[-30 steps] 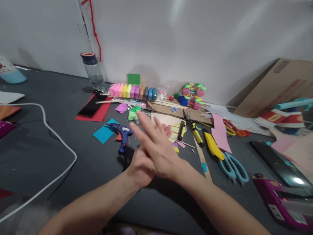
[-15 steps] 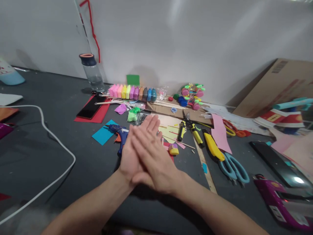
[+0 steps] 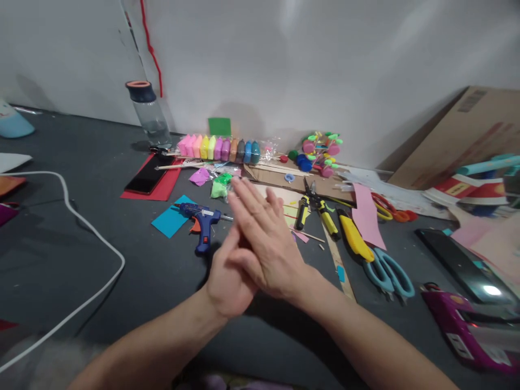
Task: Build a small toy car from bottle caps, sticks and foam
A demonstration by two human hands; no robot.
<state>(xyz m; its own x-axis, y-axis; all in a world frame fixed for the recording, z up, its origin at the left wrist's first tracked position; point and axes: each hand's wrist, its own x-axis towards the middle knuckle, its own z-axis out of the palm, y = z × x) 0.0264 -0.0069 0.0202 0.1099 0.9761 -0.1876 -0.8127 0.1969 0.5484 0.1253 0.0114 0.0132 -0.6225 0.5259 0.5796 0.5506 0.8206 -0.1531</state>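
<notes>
My right hand (image 3: 270, 249) lies slantwise across my left hand (image 3: 229, 281), palm against palm, above the near middle of the table. The right hand's fingers are stretched out and point up to the left. My left hand is underneath, its fingers partly covered but some tips showing past the right hand. Whatever may be between the palms is hidden. Just left of the hands lies a blue glue gun (image 3: 205, 222), partly on a blue paper square (image 3: 168, 219). Beyond the fingertips is a bag of green clay (image 3: 220, 187).
Yellow-handled pliers (image 3: 301, 213), a yellow cutter (image 3: 354, 236) and blue-handled scissors (image 3: 392, 273) lie to the right. A row of coloured clay packs (image 3: 219, 149) and a water bottle (image 3: 150, 116) stand along the wall. A white cable (image 3: 95, 233) curves across the left.
The right hand has slid and turned over the left, covering more of its fingers. Both hands have shifted slightly right, so the glue gun's handle now shows. The view has tilted a little.
</notes>
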